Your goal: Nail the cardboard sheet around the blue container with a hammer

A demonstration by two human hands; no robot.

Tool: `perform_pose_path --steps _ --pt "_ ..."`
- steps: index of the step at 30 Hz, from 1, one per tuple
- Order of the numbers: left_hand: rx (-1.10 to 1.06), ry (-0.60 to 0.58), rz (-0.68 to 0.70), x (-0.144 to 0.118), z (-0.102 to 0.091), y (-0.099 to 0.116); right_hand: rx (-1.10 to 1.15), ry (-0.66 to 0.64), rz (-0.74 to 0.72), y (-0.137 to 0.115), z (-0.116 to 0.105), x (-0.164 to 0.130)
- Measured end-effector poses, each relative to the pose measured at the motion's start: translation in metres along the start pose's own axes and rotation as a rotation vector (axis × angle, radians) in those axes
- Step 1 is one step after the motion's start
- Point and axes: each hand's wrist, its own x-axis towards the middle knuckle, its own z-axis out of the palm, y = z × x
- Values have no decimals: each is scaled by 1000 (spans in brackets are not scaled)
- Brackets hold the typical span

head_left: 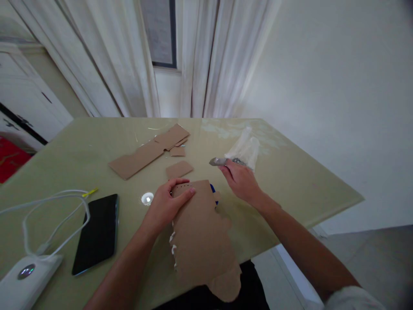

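Note:
A brown cardboard piece (201, 237) with a wavy right edge lies before me, partly over the table's front edge. White cord (173, 249) runs in loops along its left side, and a row of small holes lines its top. My left hand (167, 202) grips the upper left corner, thumb on top, other fingers at the far edge. Something blue (212, 188) peeks out from under the right side. To the right, above the table, my right hand (240, 178) is closed around a grey tool with a tapered metal head (218, 161); its exact kind is unclear.
Cardboard strips (145, 155) and a small cardboard piece (179, 169) lie farther back. A clear plastic bag (247, 148) sits behind my right hand. At left are a black phone (98, 232), white cable (58, 196), a white device (29, 280) and a shiny round object (147, 198).

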Motion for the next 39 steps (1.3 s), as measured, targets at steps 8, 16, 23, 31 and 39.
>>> perform_pose_path --steps 8,16,23,31,39 --pt "-38 5 -7 1 2 -6 -165 -115 187 41 48 -19" --pt "-204 -28 -79 2 6 -10 -192 -138 155 47 48 -22" --pt "-415 26 -152 0 11 -2 -89 -41 89 57 54 -23" --pt "-551 -13 -270 -1 12 1 -13 -16 97 60 58 -24" --pt "-595 -23 -325 0 12 1 59 115 135 54 54 -22"
